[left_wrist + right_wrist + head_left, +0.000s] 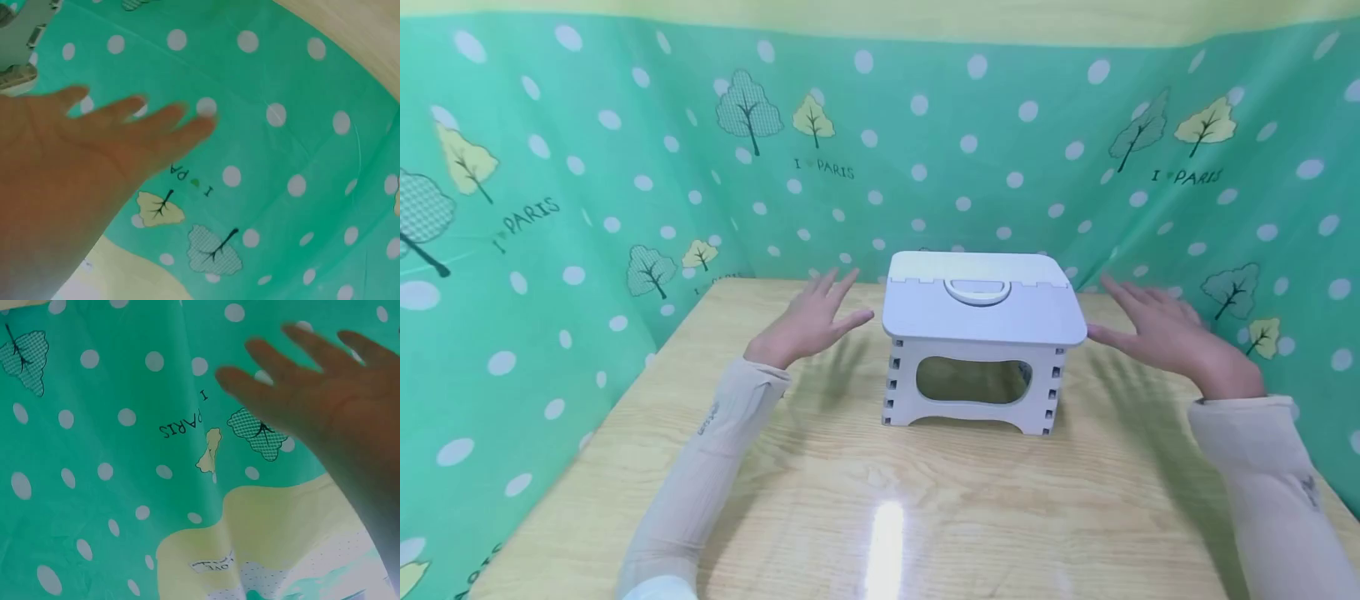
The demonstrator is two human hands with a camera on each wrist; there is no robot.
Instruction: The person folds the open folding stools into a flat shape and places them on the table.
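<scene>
- Upright and unfolded on the wood-patterned bench (805, 508), toward the far edge and between both hands: a pale folding stool (981, 323).
- In the middle of the stool's top, along the toothed hinge line, a curved handle (977, 298), lying flat; below, in the side facing the camera, a wide rounded opening (973, 381) with notched joints at both corners.
- To the left of the stool, held above the bench, the left grip (805, 325): spread, fingers extended, thumb pointing at the stool's edge, just beside and apart from it; pinching nothing.
- To the right, also raised, the right grip (1168, 332): spread, fingers extended, thumb tip right by the top's corner; cannot tell whether touching.
- On both forearms, light sleeves (711, 467) with small dark print; soft shadows on the bench beneath.
- Around the bench, a green curtain (917, 125) with white dots, trees and "PARIS" lettering, filling most of both wrist views.
- Near the bench's close side, a bright reflection (886, 550).
</scene>
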